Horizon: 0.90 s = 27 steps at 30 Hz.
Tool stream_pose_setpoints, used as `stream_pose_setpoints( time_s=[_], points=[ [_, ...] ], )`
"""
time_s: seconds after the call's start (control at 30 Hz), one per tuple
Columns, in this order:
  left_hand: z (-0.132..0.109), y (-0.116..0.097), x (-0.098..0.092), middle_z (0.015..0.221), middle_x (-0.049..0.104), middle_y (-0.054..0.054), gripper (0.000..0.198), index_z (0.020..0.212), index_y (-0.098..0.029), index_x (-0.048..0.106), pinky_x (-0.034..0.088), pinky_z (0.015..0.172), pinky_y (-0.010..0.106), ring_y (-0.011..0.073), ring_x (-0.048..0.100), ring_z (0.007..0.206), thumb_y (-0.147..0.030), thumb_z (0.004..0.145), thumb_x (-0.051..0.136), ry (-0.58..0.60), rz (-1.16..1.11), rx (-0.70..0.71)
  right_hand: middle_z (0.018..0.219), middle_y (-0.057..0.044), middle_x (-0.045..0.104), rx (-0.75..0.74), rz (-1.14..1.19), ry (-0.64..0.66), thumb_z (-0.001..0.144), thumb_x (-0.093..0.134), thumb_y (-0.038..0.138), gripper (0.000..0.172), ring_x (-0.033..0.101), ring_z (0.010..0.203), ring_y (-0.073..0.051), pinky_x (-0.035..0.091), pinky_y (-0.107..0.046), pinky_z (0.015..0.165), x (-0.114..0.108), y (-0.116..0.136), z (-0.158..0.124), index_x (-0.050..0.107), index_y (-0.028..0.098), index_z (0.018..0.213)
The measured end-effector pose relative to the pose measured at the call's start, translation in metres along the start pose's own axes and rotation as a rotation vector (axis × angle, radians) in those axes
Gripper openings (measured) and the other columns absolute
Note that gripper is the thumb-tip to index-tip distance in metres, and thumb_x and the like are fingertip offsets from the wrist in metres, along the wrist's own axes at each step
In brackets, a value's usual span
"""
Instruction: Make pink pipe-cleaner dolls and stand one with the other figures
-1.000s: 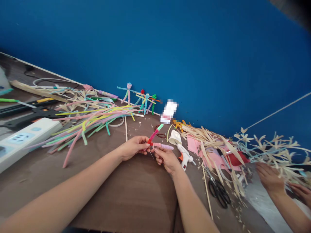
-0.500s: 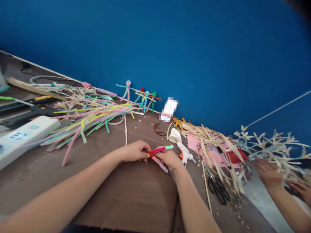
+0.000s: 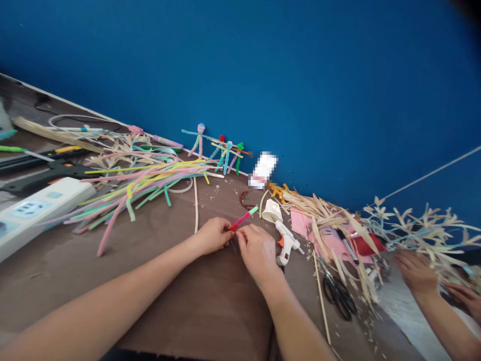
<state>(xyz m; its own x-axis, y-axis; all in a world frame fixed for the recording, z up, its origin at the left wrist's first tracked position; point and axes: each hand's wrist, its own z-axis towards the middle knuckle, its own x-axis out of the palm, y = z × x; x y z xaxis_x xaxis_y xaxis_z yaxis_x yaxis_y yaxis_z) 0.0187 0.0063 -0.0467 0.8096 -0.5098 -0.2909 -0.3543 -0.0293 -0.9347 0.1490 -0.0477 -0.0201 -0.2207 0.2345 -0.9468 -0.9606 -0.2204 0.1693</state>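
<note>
Here, the left hand (image 3: 211,234) and right hand (image 3: 257,250), together, pinch 1 fuzzy red-pink stick (image 3: 243,218), green-tipped, slanting up past them.

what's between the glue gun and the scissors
In the head view, a long thin straw strip lies on the table between the glue gun and the scissors, touching neither.

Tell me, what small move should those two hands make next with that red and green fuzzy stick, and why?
Probably a small twist by the right hand at the pinch. The left hand grips the pipe cleaner by its red lower end, the right hand closes on it at the same spot, and the green tip points free toward the paper cup.
</note>
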Motion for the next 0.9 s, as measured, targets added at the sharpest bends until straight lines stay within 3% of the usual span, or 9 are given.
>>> stream_pose_setpoints(
  time_s=[0.17,0.3,0.5,0.67,0.8,0.9],
  points=[
    [0.002,-0.003,-0.003,0.041,0.049,-0.003,0.013,0.056,-0.013,0.05,0.037,0.04,0.018,0.0074,0.046,0.04,-0.023,0.064,0.053,-0.014,-0.4,-0.147,0.076,-0.008,0.06,-0.03,0.012,0.0,0.084,0.036,0.023,0.025,0.054,0.073,-0.017,0.036,-0.026,0.066,0.003,0.007,-0.002,0.06,0.018,0.09],
    [0.005,-0.002,-0.01,0.042,0.05,-0.003,0.014,0.058,-0.012,0.05,0.037,0.039,0.015,0.0051,0.045,0.039,-0.023,0.065,0.056,0.007,-0.612,-0.225,0.092,-0.008,0.063,-0.026,0.117,-0.017,0.083,0.036,0.019,0.031,0.057,0.083,-0.018,0.04,-0.026,0.073,0.007,0.005,-0.002,0.055,0.019,0.108],
    [0.007,0.001,-0.013,0.043,0.047,-0.003,0.015,0.057,-0.011,0.051,0.038,0.036,0.013,0.0044,0.045,0.039,-0.02,0.066,0.058,0.014,-0.72,-0.219,0.101,-0.004,0.063,-0.006,0.344,-0.111,0.081,0.04,0.017,0.029,0.057,0.092,-0.016,0.041,-0.028,0.083,0.011,-0.001,0.0,0.059,0.021,0.102],
    [0.009,0.004,-0.016,0.049,0.05,-0.002,0.008,0.065,-0.011,0.055,0.041,0.036,0.013,0.005,0.048,0.043,-0.017,0.067,0.058,0.046,-0.788,-0.167,0.102,-0.004,0.063,0.01,0.38,-0.091,0.08,0.042,0.017,0.03,0.058,0.093,-0.017,0.041,-0.03,0.085,0.013,-0.001,0.0,0.059,0.023,0.103],
    [0.011,0.007,-0.02,0.052,0.052,-0.002,0.008,0.069,-0.011,0.055,0.041,0.036,0.012,0.0045,0.048,0.044,-0.018,0.067,0.059,0.107,-0.829,-0.114,0.099,-0.003,0.064,0.065,0.497,-0.094,0.079,0.043,0.019,0.029,0.059,0.088,-0.018,0.043,-0.031,0.081,0.021,-0.004,0.001,0.061,0.025,0.101],
    [0.011,0.009,-0.022,0.054,0.054,-0.001,0.013,0.075,-0.012,0.056,0.041,0.037,0.012,0.0048,0.049,0.045,-0.02,0.067,0.061,0.198,-0.811,-0.083,0.077,-0.004,0.067,0.196,0.748,-0.026,0.078,0.045,0.024,0.024,0.059,0.056,-0.013,0.047,-0.025,0.055,0.031,-0.01,0.005,0.063,0.02,0.093]
  ],
)
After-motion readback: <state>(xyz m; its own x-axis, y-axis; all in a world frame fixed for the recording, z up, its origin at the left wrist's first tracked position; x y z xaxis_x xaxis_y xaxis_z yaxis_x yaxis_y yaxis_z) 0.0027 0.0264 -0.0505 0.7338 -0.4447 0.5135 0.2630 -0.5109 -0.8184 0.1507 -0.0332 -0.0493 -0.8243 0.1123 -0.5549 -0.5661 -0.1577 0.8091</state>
